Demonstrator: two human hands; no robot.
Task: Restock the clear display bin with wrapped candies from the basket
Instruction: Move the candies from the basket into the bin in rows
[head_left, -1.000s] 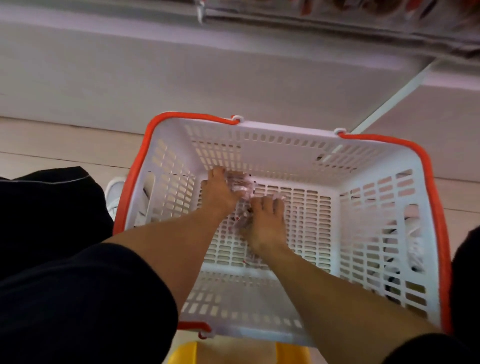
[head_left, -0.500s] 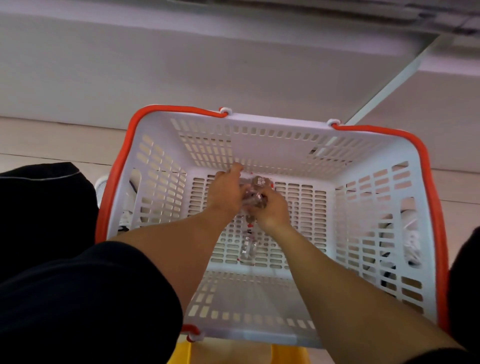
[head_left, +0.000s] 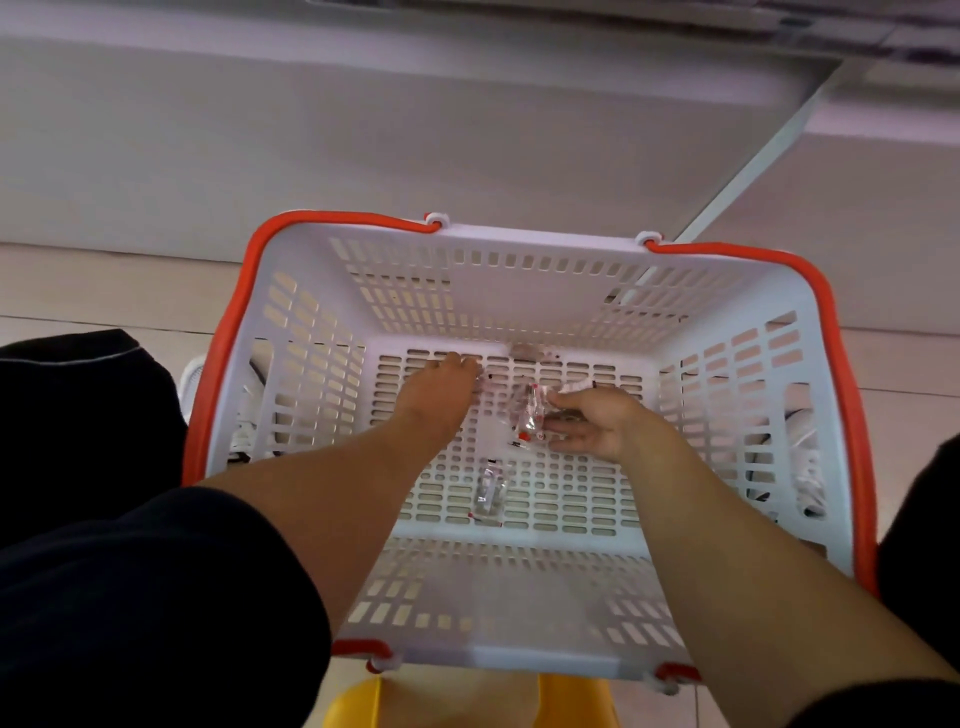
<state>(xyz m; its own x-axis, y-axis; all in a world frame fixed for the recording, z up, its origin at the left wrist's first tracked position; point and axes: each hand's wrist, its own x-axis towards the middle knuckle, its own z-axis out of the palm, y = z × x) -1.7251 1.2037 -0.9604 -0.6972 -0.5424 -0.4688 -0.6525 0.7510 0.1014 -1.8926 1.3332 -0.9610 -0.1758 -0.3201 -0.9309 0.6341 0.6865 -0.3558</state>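
A white slotted basket (head_left: 727, 291) with an orange rim sits below me. My right hand (head_left: 597, 421) is inside it and pinches a small bunch of clear-wrapped candies (head_left: 527, 415) between thumb and fingers. My left hand (head_left: 441, 387) reaches to the far part of the basket floor, back of the hand up and fingers stretched down against the slots; I see nothing gripped in it. One loose wrapped candy (head_left: 491, 491) lies on the floor nearer me. Another candy (head_left: 530, 351) lies by the far wall. The clear display bin is out of view.
A yellow object (head_left: 358, 701) shows under the basket's near edge. A pale shelf base or wall (head_left: 363, 130) rises behind the basket. White shoes (head_left: 200, 374) and dark trousers show through and beside the basket's left wall, on a tiled floor.
My hands were together over the candies in the basket's middle. They have parted: the right moved right holding candies, the left reached further left and forward. One candy lies loose behind them.
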